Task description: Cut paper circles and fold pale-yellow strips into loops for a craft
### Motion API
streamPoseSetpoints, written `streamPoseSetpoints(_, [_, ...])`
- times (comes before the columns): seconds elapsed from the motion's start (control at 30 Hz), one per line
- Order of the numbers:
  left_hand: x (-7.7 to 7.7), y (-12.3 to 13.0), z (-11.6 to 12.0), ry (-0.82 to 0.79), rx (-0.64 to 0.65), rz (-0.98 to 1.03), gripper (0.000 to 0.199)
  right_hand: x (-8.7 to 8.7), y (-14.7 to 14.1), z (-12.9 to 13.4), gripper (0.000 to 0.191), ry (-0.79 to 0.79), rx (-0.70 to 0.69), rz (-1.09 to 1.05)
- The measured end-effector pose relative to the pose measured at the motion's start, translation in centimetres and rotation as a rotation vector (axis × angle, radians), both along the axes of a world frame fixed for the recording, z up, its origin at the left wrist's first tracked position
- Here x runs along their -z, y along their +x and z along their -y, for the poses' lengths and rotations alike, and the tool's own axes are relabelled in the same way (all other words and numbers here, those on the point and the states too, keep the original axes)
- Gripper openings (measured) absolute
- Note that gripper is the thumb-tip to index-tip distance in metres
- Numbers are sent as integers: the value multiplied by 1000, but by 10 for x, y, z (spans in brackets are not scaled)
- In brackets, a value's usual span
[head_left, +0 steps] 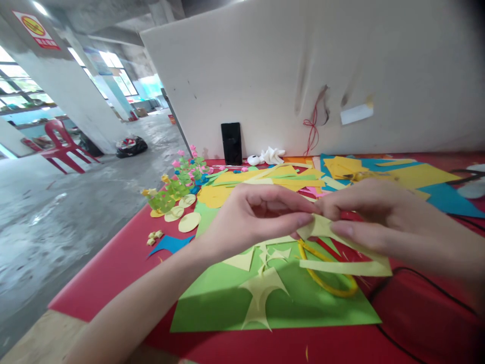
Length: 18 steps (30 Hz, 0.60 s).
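Observation:
My left hand (pixel 261 212) and my right hand (pixel 364 212) meet over a green paper sheet (pixel 212 308). Between the thumbs and fingers of both is a pale yellow paper strip (pixel 320 226), pinched at its near part. A longer end of pale paper hangs below my right hand. Under the hands lies a yellow loop (pixel 335 290) beside something red, partly covered; I cannot tell what it belongs to. Pale yellow offcuts with curved edges (pixel 263 293) lie on the green sheet, left of the loop.
Paper flowers (pixel 182 177), pale paper discs (pixel 189 222) and small folded pieces (pixel 154 237) sit on the left of the red table (pixel 109 283). A black phone (pixel 231 144) leans on the white board (pixel 257 76). Yellow and blue paper (pixel 450 199) lies back right.

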<state>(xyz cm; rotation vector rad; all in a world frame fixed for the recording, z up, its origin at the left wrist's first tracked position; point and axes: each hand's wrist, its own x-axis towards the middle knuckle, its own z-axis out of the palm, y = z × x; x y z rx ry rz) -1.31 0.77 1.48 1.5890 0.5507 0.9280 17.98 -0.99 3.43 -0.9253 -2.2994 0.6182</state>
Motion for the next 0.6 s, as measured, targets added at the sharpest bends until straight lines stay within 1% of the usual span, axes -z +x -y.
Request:
streamPoseSetpoints(0.23, [-3, 2, 0, -38, -58, -59, 1, 6, 1, -2, 24, 44, 12, 96])
streamPoseSetpoints(0.33, [-6, 3, 0, -44, -52, -87, 2, 7, 3, -3, 24, 40, 14, 119])
streamPoseSetpoints(0.43, [-8, 3, 1, -4, -61, -115, 1, 7, 3, -5, 25, 40, 20, 130])
streamPoseSetpoints(0.6, [-9, 3, 2, 89, -93, -211, 7, 9, 2, -8, 27, 52, -2, 138])
